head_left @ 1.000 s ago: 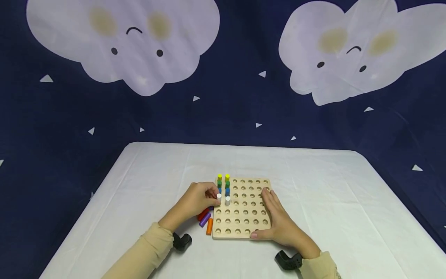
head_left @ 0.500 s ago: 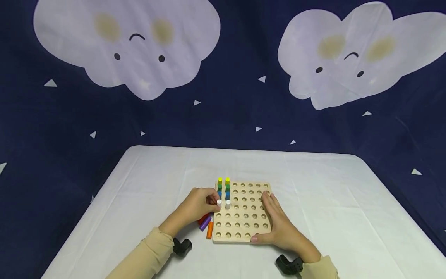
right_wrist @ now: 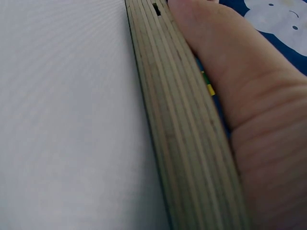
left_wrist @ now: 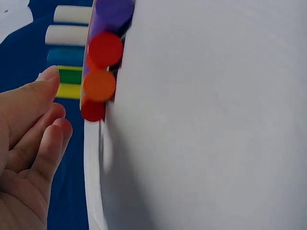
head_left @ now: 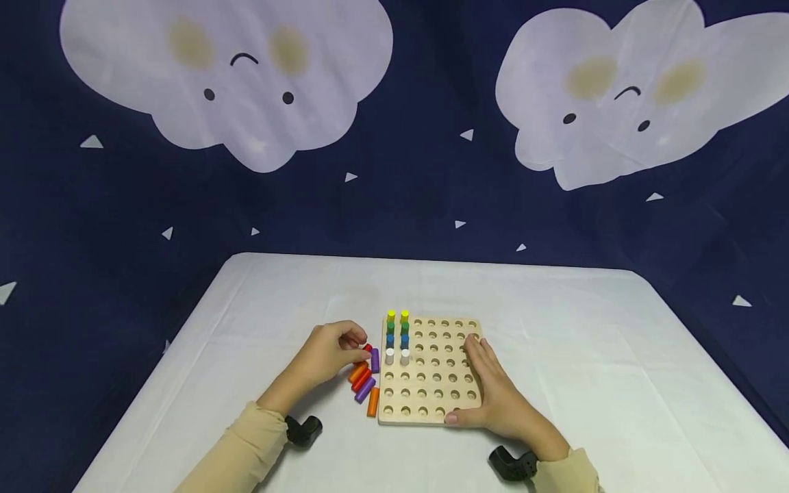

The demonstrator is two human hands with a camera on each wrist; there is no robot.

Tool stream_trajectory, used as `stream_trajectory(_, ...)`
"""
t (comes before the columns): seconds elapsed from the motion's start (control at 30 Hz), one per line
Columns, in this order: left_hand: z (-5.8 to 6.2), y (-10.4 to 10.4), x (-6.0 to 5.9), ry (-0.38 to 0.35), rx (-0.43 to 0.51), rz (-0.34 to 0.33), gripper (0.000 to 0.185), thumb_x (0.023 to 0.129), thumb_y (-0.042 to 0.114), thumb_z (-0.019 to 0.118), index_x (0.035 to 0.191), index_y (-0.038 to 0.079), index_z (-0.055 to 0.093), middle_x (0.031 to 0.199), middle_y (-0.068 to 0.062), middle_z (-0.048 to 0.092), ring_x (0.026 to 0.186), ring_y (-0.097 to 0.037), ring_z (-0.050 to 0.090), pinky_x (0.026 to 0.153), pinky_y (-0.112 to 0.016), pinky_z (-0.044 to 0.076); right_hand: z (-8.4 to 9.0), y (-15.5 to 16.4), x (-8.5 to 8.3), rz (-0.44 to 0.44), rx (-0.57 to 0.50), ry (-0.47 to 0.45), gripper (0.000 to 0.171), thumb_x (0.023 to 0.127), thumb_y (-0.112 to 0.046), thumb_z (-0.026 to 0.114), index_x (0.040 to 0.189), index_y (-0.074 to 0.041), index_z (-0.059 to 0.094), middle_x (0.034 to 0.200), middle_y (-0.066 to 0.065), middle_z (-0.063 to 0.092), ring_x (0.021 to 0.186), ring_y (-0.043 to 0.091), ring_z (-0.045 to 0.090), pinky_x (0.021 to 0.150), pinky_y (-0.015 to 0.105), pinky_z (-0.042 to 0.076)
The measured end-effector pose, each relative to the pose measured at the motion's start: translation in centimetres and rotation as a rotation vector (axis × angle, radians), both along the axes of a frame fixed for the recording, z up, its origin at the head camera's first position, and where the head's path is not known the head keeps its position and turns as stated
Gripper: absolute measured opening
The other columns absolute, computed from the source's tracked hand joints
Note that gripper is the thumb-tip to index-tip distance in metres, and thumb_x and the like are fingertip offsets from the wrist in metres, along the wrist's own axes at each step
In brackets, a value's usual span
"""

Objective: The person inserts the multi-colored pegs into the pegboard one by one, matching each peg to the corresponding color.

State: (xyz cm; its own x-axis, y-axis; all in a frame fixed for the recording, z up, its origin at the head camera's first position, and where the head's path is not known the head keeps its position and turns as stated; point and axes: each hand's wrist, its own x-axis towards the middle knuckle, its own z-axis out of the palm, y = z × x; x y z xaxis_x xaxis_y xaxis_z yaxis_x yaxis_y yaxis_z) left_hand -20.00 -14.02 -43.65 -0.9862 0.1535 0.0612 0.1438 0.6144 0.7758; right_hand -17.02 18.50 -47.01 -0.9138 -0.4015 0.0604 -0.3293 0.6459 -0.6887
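Observation:
A square wooden pegboard point(head_left: 434, 383) with rows of round holes lies on the table. Two columns of pegs stand at its left, two each of yellow point(head_left: 404, 315), green point(head_left: 391, 329), blue point(head_left: 404, 340) and white point(head_left: 390, 357). My left hand point(head_left: 333, 350) is just left of the board, fingers bent, with nothing seen between them, over loose pegs. These include red point(head_left: 361, 380), purple point(head_left: 365, 390) and orange point(head_left: 372, 402) ones. My right hand point(head_left: 493, 394) rests on the board's right side, fingers extended, thumb at the near edge. In the right wrist view the thumb point(right_wrist: 230, 57) lies along the board's layered edge point(right_wrist: 177, 115).
A white cloth covers the table point(head_left: 277, 294). Behind it hangs a dark blue backdrop point(head_left: 413, 205) with printed clouds point(head_left: 234, 137). Black wrist devices sit at the left point(head_left: 303, 433) and right point(head_left: 513, 464) wrists.
My left hand has let go of the white peg in the left column and moved left, off the board, to the loose pegs. The right hand stays in place.

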Motion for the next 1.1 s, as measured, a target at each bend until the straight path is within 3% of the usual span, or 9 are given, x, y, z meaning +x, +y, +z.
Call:
stream_trajectory(0.1, 0.0, -0.7, 0.0, -0.026, 0.031, 0.019, 0.019, 0.080, 0.011, 0.083, 0.094, 0.010, 0.070, 0.084, 0.002, 0.068, 0.074, -0.011, 0.061, 0.068, -0.021, 0.053, 0.2, -0.1, -0.1, 0.000, -0.002, -0.001, 0.140, 0.059, -0.058, 0.089, 0.159, -0.006, 0.007, 0.167, 0.016, 0.002, 0.152, 0.046, -0.002, 0.113, 0.072, 0.010)
stream_trajectory(0.3, -0.2, -1.1, -0.2, -0.066, 0.040, -0.004, 0.021, 0.080, 0.012, 0.083, 0.097, 0.008, 0.070, 0.083, 0.001, 0.068, 0.075, -0.012, 0.061, 0.069, -0.022, 0.053, 0.2, 0.1, -0.1, -0.014, 0.007, 0.001, 0.140, 0.057, -0.061, 0.088, 0.160, -0.009, 0.007, 0.167, 0.015, 0.002, 0.152, 0.044, -0.002, 0.113, 0.073, 0.010)
stream_trajectory(0.6, -0.1, -0.6, -0.5, -0.052, -0.084, -0.076, 0.015, 0.084, 0.005, 0.077, 0.097, 0.008, 0.071, 0.083, 0.002, 0.066, 0.076, -0.010, 0.057, 0.069, -0.022, 0.050, 0.0, 0.1, -0.3, 0.003, -0.014, -0.014, 0.141, 0.057, -0.059, 0.089, 0.160, -0.009, 0.006, 0.168, 0.012, 0.000, 0.153, 0.041, -0.004, 0.115, 0.071, 0.008)
stream_trajectory(0.9, 0.7, -0.9, -0.6, -0.033, -0.237, -0.106, 0.018, 0.081, -0.001, 0.077, 0.096, 0.009, 0.072, 0.084, 0.002, 0.068, 0.078, -0.010, 0.058, 0.078, -0.031, 0.054, -0.1, 0.1, -0.4, 0.001, -0.015, -0.015, 0.141, 0.057, -0.060, 0.089, 0.160, -0.010, 0.006, 0.168, 0.011, 0.000, 0.153, 0.041, -0.005, 0.115, 0.071, 0.008)
stream_trajectory(1.1, 0.8, -1.7, -0.7, 0.031, -0.310, -0.199, 0.018, 0.082, -0.003, 0.075, 0.095, 0.009, 0.076, 0.089, 0.001, 0.072, 0.082, -0.011, 0.061, 0.082, -0.035, 0.056, 0.0, 0.0, -0.3, -0.001, -0.016, -0.016, 0.141, 0.057, -0.059, 0.089, 0.160, -0.009, 0.006, 0.168, 0.011, 0.001, 0.153, 0.041, -0.005, 0.115, 0.071, 0.007)
